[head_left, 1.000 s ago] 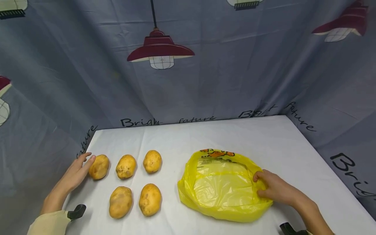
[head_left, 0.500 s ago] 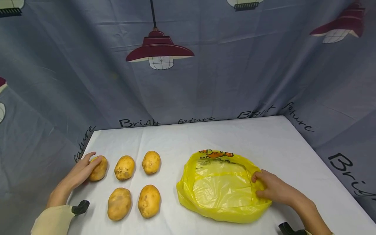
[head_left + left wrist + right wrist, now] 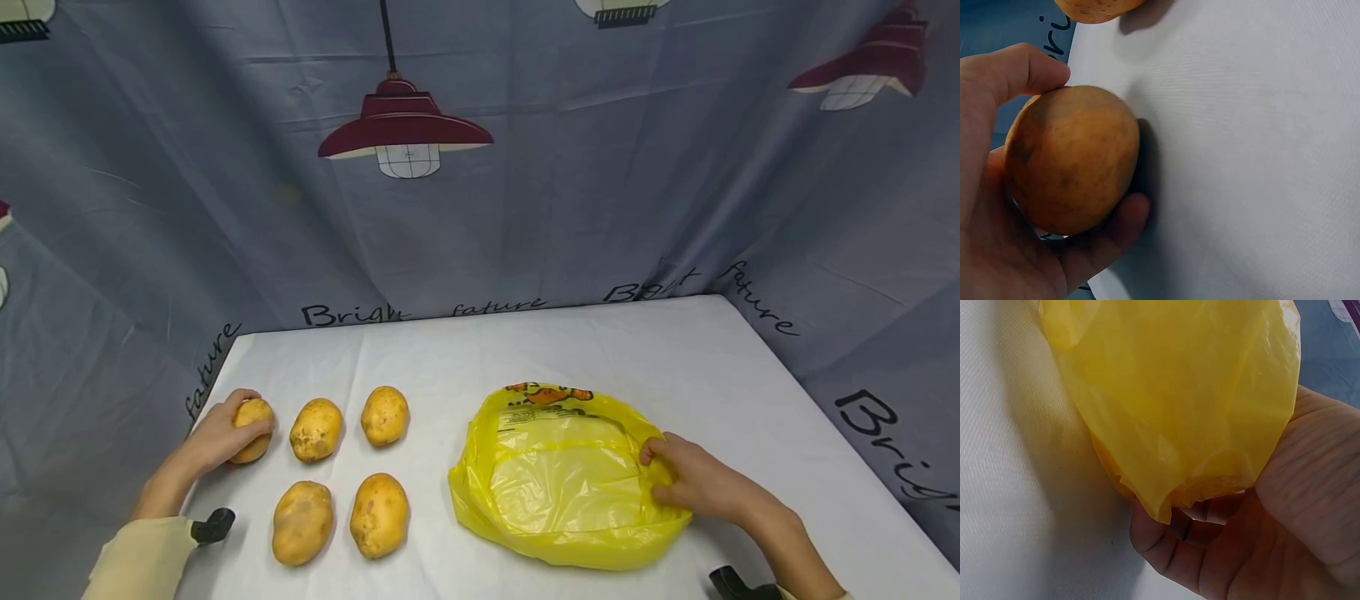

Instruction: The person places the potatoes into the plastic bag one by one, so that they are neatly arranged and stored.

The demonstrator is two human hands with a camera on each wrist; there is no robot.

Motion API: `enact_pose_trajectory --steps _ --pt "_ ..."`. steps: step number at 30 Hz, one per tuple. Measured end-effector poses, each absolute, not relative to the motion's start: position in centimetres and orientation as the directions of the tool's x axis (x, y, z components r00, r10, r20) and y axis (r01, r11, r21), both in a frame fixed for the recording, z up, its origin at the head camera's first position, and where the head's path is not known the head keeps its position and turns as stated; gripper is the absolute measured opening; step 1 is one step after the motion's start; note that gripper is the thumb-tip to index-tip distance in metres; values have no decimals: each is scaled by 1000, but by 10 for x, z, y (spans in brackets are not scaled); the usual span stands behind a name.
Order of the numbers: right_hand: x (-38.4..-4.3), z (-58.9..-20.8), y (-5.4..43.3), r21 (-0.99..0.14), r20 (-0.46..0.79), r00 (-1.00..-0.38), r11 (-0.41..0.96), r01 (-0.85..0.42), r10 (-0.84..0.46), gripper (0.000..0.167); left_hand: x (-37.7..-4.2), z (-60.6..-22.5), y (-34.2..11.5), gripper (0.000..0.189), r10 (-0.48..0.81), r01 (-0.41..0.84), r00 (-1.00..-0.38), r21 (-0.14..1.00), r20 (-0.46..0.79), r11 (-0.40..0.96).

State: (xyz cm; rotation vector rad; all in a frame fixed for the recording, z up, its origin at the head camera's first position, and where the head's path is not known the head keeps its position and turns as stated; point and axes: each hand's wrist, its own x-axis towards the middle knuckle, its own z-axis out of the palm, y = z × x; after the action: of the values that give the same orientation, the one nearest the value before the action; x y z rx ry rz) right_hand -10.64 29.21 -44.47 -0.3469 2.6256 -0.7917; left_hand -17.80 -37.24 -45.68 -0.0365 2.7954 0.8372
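At the table's far left, my left hand [image 3: 220, 435] grips a potato [image 3: 253, 423]. In the left wrist view, thumb and fingers curl round that potato [image 3: 1075, 159] from opposite sides. A yellow plastic bag [image 3: 570, 546] lies spread with its mouth facing up, and orange print shows at its back rim. My right hand [image 3: 701, 477] holds the bag's right rim, fingers curled over the edge. In the right wrist view the yellow film [image 3: 1172, 394] hangs in front of the right hand [image 3: 1229, 550] and hides part of it.
Between my hands lie more potatoes on the white tablecloth [image 3: 480, 358]: two behind, at the left [image 3: 317, 429] and right, and two in front. Grey printed curtain [image 3: 525, 225] walls off the back and both sides.
My left hand has moved right and onto the leftmost potato, its fingers closing round it. The right hand keeps its hold on the bag. The head view has shifted slightly.
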Motion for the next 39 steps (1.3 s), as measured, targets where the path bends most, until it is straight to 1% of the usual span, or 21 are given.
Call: enact_pose_trajectory --steps 6,10,19,24,31,39 --pt "-107 -444 291 -575 -271 -897 806 -139 -348 34 -179 -450 -371 64 59 -89 -968 551 -245 830" --pt "-107 -445 292 -574 -259 -896 803 -158 -361 34 -177 -443 -365 64 75 -72 -969 560 -235 825" --pt "-107 -447 292 -565 -267 -897 811 -150 -352 35 -171 -423 -345 63 167 34 -972 597 -168 801" --pt "-107 -448 293 -560 -244 -897 809 -179 -368 35 -172 -414 -331 61 221 97 -966 602 -135 793" --pt "-108 -447 292 -560 -233 -897 806 -191 -375 35 -174 -397 -306 61 255 128 -956 582 -143 803" --pt "-109 -446 289 -563 -260 -895 810 -164 -362 35 -178 -372 -278 60 309 185 -942 568 -130 802"
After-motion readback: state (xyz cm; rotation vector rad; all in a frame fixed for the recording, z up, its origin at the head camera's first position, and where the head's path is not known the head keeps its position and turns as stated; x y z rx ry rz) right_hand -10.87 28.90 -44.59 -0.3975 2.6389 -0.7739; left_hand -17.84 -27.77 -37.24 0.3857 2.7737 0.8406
